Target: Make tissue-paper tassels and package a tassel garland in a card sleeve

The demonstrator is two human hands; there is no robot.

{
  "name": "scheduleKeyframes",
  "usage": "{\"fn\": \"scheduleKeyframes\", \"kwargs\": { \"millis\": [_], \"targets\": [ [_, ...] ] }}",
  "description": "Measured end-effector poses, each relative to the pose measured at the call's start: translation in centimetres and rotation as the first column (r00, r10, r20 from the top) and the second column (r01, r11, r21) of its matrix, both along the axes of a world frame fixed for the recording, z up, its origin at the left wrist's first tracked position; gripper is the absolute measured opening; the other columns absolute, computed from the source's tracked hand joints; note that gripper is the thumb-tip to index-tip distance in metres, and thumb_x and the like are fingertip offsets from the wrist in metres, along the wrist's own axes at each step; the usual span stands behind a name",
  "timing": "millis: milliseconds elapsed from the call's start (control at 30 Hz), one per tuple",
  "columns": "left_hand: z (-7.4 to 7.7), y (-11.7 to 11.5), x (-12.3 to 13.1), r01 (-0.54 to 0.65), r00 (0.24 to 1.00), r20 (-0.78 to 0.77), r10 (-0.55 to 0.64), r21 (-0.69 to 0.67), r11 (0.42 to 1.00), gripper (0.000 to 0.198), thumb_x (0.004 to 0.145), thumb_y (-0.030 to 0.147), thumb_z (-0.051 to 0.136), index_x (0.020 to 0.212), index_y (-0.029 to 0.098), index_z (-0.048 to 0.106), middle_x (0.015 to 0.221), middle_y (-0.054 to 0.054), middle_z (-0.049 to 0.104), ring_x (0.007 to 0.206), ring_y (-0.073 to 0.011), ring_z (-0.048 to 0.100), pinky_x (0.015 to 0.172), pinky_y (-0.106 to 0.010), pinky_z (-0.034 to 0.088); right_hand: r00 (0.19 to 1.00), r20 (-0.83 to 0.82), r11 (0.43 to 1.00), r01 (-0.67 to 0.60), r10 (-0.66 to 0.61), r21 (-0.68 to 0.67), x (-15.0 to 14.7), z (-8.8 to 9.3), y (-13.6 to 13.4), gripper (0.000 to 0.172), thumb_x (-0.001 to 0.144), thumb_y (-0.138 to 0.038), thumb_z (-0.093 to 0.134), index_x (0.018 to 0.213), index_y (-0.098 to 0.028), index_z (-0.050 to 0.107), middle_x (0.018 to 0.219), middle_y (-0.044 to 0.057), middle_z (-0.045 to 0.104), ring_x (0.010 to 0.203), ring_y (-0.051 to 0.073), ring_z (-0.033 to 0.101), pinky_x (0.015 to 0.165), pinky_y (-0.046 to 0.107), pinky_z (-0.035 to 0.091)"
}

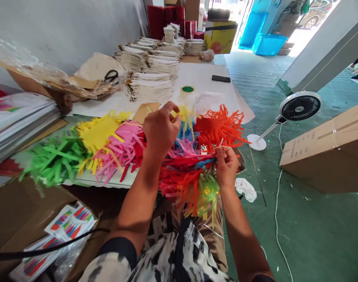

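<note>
My left hand [162,127] is raised over the table, its fingers curled on a yellow tissue-paper tassel [186,113] with strips hanging down. My right hand [226,166] pinches the end of a tassel garland [184,172] between thumb and fingertips. Red, orange, blue and light-green fringes hang from that garland over the table's front edge, above my lap. Beyond the right hand lies an orange-red tassel bundle [216,125]. Left of my left forearm are pink [120,145], yellow [98,133] and green [58,158] tassel bundles.
Stacks of white fringed bundles [152,86] fill the back of the table, near a tape roll [187,91], a black phone-like slab [220,78] and scissors [111,75]. On the floor at right stand a fan [299,107] and a carton [325,149]. Printed cards [70,223] lie lower left.
</note>
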State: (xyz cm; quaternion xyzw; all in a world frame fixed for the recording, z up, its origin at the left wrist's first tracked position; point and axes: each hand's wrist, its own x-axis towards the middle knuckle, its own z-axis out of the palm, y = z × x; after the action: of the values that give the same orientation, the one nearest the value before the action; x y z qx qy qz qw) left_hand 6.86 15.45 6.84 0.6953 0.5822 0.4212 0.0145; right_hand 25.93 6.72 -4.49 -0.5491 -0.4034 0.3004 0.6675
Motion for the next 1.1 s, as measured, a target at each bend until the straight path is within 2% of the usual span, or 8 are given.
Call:
{"fn": "scheduleKeyframes", "kwargs": {
  "millis": [167, 300, 367, 433, 533, 667, 867, 1100],
  "targets": [
    [-2.0, -1.0, 2.2, 0.314, 0.945, 0.183, -0.271, -0.27, 0.91, 0.012, 0.082, 0.024, 0.072, 0.09, 0.021, 0.08, 0.075, -0.003, 0.077, 0.067, -0.0178, 0.069, 0.066, -0.03, 0.051, 1.0, 0.021, 1.0, 0.013, -0.013, 0.025, -0.3, -0.1, 0.3, 0.037, 0.092, -0.055, 0.071, 0.081, -0.02, 0.063, 0.066, -0.005, 0.053, 0.06, 0.012, 0.041, 0.059, 0.028, 0.032],
    [-4.1, -0.9, 2.4, 0.748, 0.624, 0.641, -0.446, -0.328, 0.577, 0.031, 0.079, 0.025, 0.076, 0.108, 0.017, 0.08, 0.096, -0.008, 0.082, 0.085, -0.0199, 0.077, 0.075, -0.031, 0.06, 0.998, 0.057, 0.999, 0.021, -0.023, 0.034, -0.7, 0.2, 0.3, 0.037, 0.093, -0.055, 0.069, 0.081, -0.02, 0.063, 0.066, -0.005, 0.055, 0.059, 0.013, 0.042, 0.058, 0.028, 0.033],
    [-4.9, -0.9, 2.3, 0.834, 0.494, 0.73, -0.472, -0.245, 0.495, 0.037, 0.079, 0.028, 0.079, 0.114, 0.017, 0.079, 0.104, -0.009, 0.082, 0.09, -0.0197, 0.077, 0.08, -0.032, 0.061, 0.997, 0.067, 0.999, 0.022, -0.025, 0.043, -0.8, 0.4, 0.4, 0.037, 0.093, -0.054, 0.069, 0.08, -0.02, 0.063, 0.066, -0.004, 0.056, 0.059, 0.013, 0.043, 0.058, 0.028, 0.034],
    [-5.5, -0.9, 2.3, 0.814, 0.491, 0.725, -0.483, -0.184, 0.551, 0.031, 0.084, 0.034, 0.079, 0.11, 0.017, 0.081, 0.101, -0.008, 0.082, 0.086, -0.0184, 0.076, 0.079, -0.031, 0.061, 0.997, 0.073, 0.998, 0.023, -0.027, 0.05, -1.0, 0.5, 0.5, 0.036, 0.093, -0.054, 0.069, 0.08, -0.02, 0.063, 0.066, -0.004, 0.057, 0.06, 0.013, 0.044, 0.059, 0.028, 0.035],
    [-6.1, -0.8, 2.3, 0.679, 0.636, 0.578, -0.512, -0.104, 0.727, 0.022, 0.092, 0.04, 0.075, 0.095, 0.019, 0.082, 0.092, -0.006, 0.08, 0.081, -0.0177, 0.073, 0.075, -0.03, 0.057, 0.996, 0.09, 0.998, 0.026, -0.031, 0.049, -1.1, 0.5, 0.5, 0.036, 0.094, -0.054, 0.068, 0.082, -0.02, 0.064, 0.067, -0.004, 0.057, 0.061, 0.013, 0.045, 0.059, 0.027, 0.035],
    [-5.6, -1.0, 2.4, 0.447, 0.891, 0.061, -0.45, 0.058, 0.893, 0.019, 0.102, 0.032, 0.062, 0.098, 0.02, 0.077, 0.107, -0.009, 0.076, 0.102, -0.0231, 0.068, 0.092, -0.036, 0.053, 0.994, 0.103, 0.999, 0.032, -0.037, 0.041, -1.2, 0.7, 0.3, 0.036, 0.096, -0.053, 0.067, 0.081, -0.021, 0.063, 0.069, -0.004, 0.058, 0.062, 0.013, 0.046, 0.06, 0.027, 0.035],
    [-5.0, -1.7, 3.3, 0.447, 0.833, -0.36, -0.421, -0.011, 0.894, 0.032, 0.1, 0.012, 0.047, 0.124, 0.02, 0.067, 0.109, -0.011, 0.071, 0.106, -0.0287, 0.063, 0.102, -0.045, 0.048, 0.993, 0.108, 0.999, 0.039, -0.041, 0.026, -1.0, 0.9, 0.2, 0.039, 0.096, -0.058, 0.065, 0.082, -0.021, 0.063, 0.071, -0.003, 0.057, 0.064, 0.014, 0.047, 0.061, 0.028, 0.037],
    [-7.5, -2.6, 4.2, 0.526, 0.837, -0.112, -0.535, -0.103, 0.844, 0.033, 0.11, 0.031, 0.043, 0.112, 0.018, 0.074, 0.103, -0.01, 0.071, 0.101, -0.0251, 0.064, 0.093, -0.039, 0.05, 0.99, 0.133, 0.998, 0.045, -0.051, 0.044, -0.8, 0.9, 0.6, 0.035, 0.097, -0.054, 0.065, 0.083, -0.022, 0.063, 0.07, -0.003, 0.059, 0.064, 0.014, 0.047, 0.062, 0.028, 0.038]
  ]
}}
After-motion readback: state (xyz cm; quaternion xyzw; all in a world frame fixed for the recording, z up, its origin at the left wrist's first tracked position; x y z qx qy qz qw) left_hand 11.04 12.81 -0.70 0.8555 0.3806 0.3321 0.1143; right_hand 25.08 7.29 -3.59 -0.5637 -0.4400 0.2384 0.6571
